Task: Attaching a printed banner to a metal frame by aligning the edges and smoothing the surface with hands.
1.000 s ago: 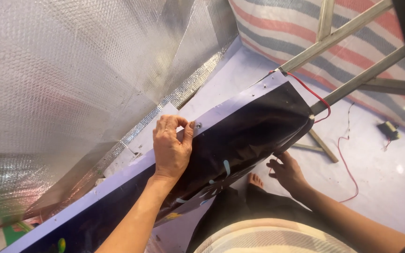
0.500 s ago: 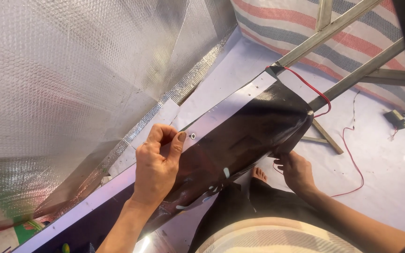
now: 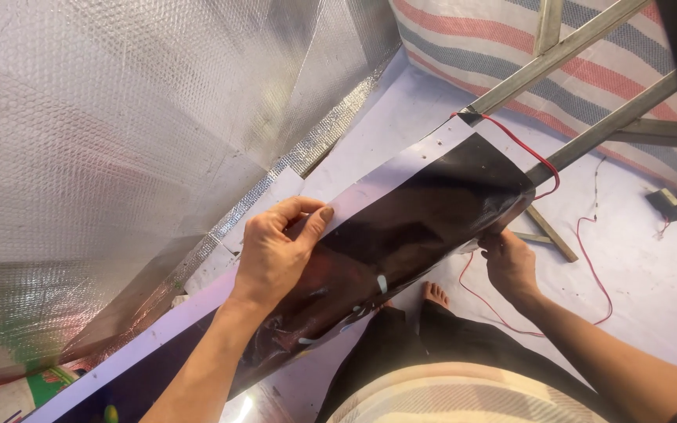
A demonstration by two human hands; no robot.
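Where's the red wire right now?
In the head view, the red wire runs from the metal frame past the black sheet's right edge, near the right hand.

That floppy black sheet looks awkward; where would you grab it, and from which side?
Best by its long edges, I think. The black sheet is thin, glossy and bowed, so a pinch suits it. The left hand pinches the upper edge by the white strip from above; the right hand takes the lower edge from beneath. A grip on each side should keep it from sagging.

Silver bubble-foil wall, striped tarp, metal ladder rails, red wire on pale floor.
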